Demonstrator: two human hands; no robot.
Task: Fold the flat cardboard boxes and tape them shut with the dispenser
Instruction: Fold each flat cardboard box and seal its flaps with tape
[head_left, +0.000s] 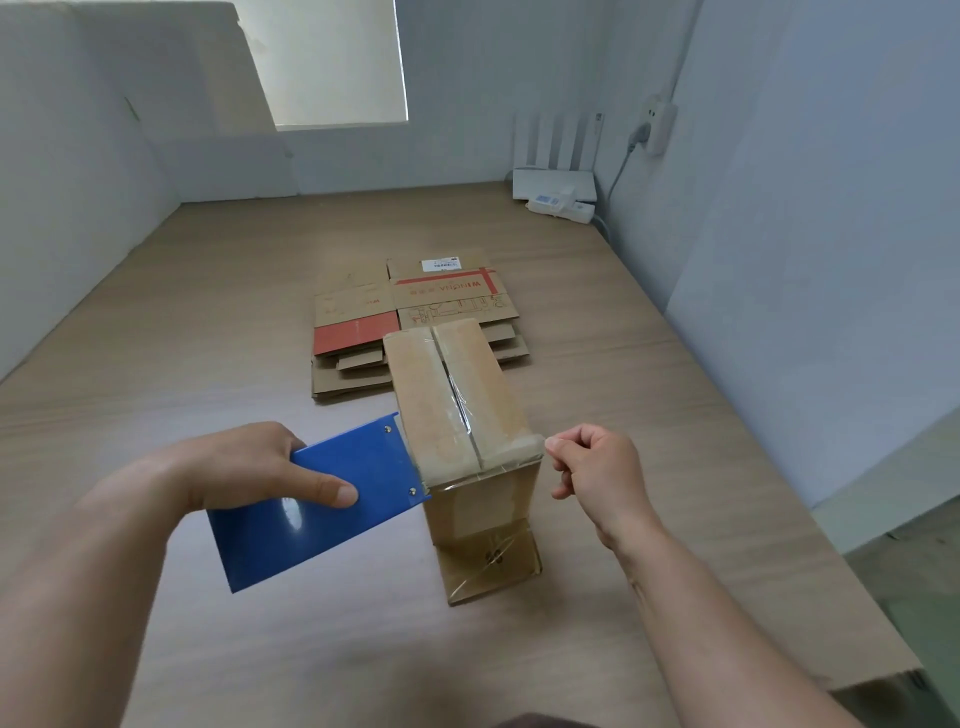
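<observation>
A folded brown cardboard box (457, 395) stands on the wooden table (208, 338), its top flaps closed with clear tape along the seam. My left hand (260, 467) grips a blue tape dispenser (317, 499), whose front end touches the box's near left top edge. My right hand (592, 462) pinches the end of a clear tape strip (519, 449) at the box's near right top corner. The strip runs across the near top edge between dispenser and fingers. Behind the box lies a stack of flat cardboard boxes (415, 306) with red print.
A white router (553, 182) and a power strip (563, 208) sit at the table's far right corner, with a cable running up to a wall socket (657, 127). White walls bound the table at the back and left. The table's right edge drops off.
</observation>
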